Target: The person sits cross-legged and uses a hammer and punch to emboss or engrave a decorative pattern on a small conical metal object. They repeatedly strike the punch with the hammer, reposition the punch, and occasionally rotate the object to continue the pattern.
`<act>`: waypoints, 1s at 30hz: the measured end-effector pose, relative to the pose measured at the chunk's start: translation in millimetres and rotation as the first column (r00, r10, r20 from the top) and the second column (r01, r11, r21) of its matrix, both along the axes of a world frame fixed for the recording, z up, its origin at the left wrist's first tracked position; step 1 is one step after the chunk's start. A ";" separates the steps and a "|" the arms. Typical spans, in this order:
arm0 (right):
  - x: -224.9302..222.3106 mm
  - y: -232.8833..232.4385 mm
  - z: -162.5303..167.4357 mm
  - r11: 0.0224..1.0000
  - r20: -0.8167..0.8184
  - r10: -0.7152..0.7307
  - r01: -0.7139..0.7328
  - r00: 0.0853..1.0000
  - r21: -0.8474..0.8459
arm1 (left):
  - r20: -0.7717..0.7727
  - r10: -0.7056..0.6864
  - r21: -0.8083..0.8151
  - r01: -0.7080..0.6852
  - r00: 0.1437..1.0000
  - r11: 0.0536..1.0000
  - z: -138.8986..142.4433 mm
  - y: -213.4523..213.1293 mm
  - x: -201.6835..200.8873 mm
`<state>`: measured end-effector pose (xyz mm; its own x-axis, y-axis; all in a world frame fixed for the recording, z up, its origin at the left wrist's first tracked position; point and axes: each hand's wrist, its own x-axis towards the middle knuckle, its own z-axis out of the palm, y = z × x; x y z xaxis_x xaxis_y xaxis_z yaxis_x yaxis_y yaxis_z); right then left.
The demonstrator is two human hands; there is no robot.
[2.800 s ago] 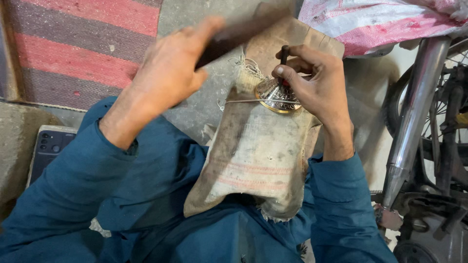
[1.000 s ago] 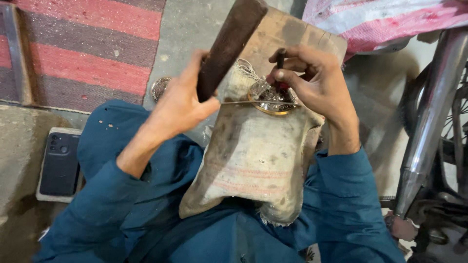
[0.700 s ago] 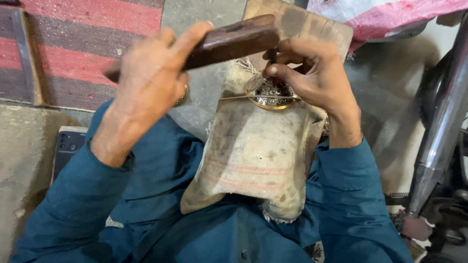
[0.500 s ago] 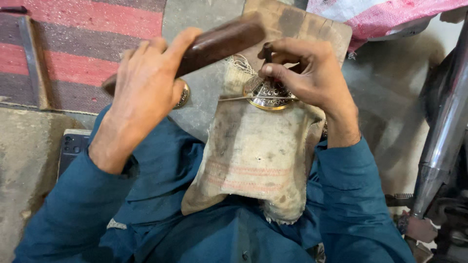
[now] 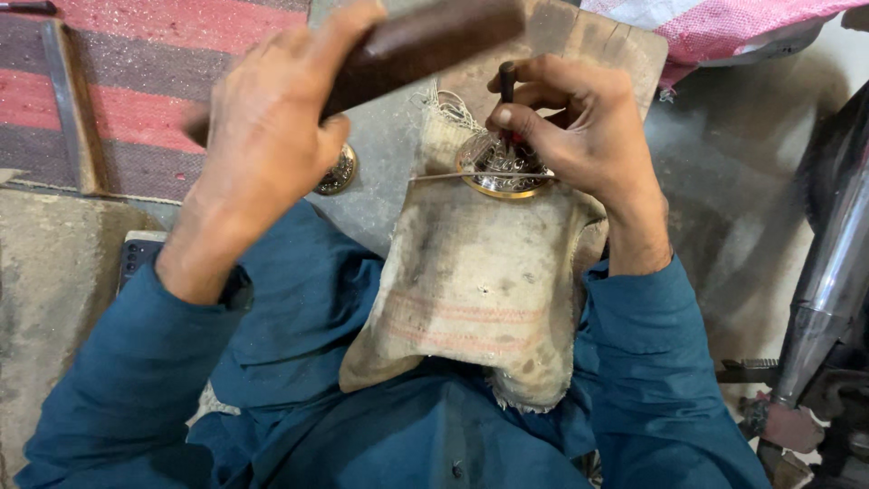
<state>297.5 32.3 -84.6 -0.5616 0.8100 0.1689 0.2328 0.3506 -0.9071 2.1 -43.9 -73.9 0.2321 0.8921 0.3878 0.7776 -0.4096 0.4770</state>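
My left hand (image 5: 272, 136) grips a dark wooden mallet block (image 5: 425, 41), raised above the work. My right hand (image 5: 579, 127) pinches a small dark punch (image 5: 508, 80) upright over a round engraved brass piece (image 5: 504, 177). The brass piece rests on a worn burlap sack (image 5: 471, 290) draped over a wooden board (image 5: 597, 45) that leans on my lap. A thin metal rod (image 5: 453, 176) lies across the brass piece. My sleeves are teal.
A second small round brass piece (image 5: 338, 170) lies on the concrete floor by my left hand. A phone (image 5: 136, 258) lies at left. A red and grey striped mat (image 5: 136, 81), a pink woven sack (image 5: 724, 27) and a motorcycle's chrome pipe (image 5: 828, 281) surround me.
My left hand swung the mallet up and down over the punch, and it now sits level above the punch top. My right hand kept the punch on the brass piece.
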 end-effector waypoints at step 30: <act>-2.4 3.3 0.7 0.996 -0.016 -0.009 0.007 1.000 -0.092 | -0.113 0.017 0.033 -0.013 0.993 0.999 -7.2 9.1 -0.1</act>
